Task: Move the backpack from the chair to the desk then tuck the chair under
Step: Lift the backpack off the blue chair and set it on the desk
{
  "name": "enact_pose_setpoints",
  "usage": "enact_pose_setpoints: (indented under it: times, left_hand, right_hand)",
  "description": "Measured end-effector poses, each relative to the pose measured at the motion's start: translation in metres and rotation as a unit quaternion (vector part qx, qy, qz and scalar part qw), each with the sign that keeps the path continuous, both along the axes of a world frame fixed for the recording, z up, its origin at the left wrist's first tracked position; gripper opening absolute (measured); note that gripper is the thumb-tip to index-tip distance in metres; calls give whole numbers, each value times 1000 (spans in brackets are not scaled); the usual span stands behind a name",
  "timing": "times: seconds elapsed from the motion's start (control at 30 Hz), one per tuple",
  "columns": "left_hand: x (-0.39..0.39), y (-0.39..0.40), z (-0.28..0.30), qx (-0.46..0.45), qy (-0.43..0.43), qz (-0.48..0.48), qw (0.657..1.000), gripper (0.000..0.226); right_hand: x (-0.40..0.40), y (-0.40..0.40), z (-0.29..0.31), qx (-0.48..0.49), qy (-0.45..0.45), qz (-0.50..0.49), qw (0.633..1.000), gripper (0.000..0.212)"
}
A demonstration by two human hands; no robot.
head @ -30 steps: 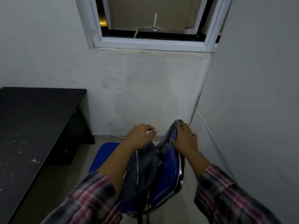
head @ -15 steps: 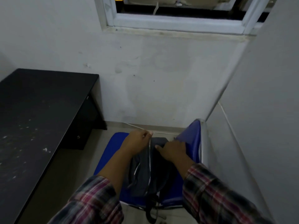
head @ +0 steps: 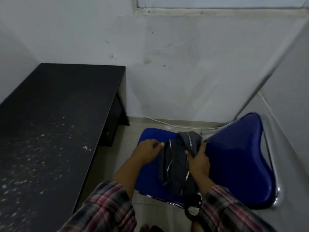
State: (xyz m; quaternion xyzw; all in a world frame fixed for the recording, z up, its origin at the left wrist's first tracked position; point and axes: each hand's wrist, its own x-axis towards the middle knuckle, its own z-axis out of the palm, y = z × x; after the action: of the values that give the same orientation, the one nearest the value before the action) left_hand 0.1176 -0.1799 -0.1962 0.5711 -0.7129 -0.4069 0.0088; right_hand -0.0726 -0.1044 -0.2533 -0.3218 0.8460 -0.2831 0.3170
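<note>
A dark grey backpack (head: 177, 163) with silver zips lies crumpled on the blue seat of a chair (head: 234, 158) with a chrome frame. My right hand (head: 198, 159) grips the top right of the backpack's fabric, thumb over it. At the bag's left edge my left hand (head: 147, 152) pinches or touches the cloth with curled fingers. The black desk (head: 50, 118), speckled with white crumbs, stands to the left of the chair.
White walls close in behind and on the right, with a window sill (head: 217, 10) above. A white cable (head: 175, 125) runs along the floor by the wall. Tiled floor (head: 120, 148) shows between desk and chair. A black strap (head: 192, 210) hangs off the seat's front.
My view has tilted down and moved left. My right hand left the chair's backrest and came down onto the backpack, closing on its top. The left hand stays at the bag's left edge.
</note>
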Motion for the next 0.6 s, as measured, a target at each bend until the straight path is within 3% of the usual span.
enact_pose_setpoints:
  times: [0.17,0.4,0.5,0.6]
  left_hand:
    - [30,-2,1,7,-1,8,1000,60]
    - [36,5,8,21,19,33,999,67]
    - [37,14,18,73,61,101,990,67]
    - [43,21,34,169,156,226,947,75]
  right_hand:
    - [13,-19,19,-101,32,5,994,20]
    - [27,-42,78,-225,15,4,974,18]
    - [38,-55,118,-266,26,2,964,16]
    - [55,-67,166,-315,10,-2,949,16]
